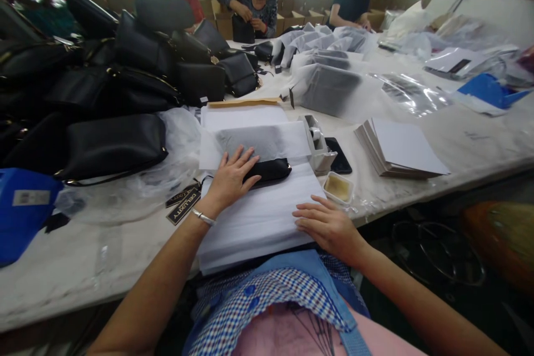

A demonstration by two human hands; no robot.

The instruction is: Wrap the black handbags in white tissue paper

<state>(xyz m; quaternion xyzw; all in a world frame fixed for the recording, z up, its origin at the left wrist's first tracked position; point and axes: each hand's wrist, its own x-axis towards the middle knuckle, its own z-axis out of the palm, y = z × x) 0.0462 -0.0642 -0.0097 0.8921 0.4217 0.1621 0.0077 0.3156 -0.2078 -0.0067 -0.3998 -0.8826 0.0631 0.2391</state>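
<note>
A black bag lies on a stack of white tissue paper, its upper part under a translucent sheet. My left hand rests flat on the covered bag with fingers spread, the thumb along the bare black part. Over the right edge of the tissue stack is my right hand, fingers stretched out and holding nothing. Black tags with gold lettering lie beside my left wrist.
Black bags are heaped at left, near a blue bin. Right of the paper are a tape dispenser, phone, small dish and card stack. Wrapped bags lie behind; three people stand across the table.
</note>
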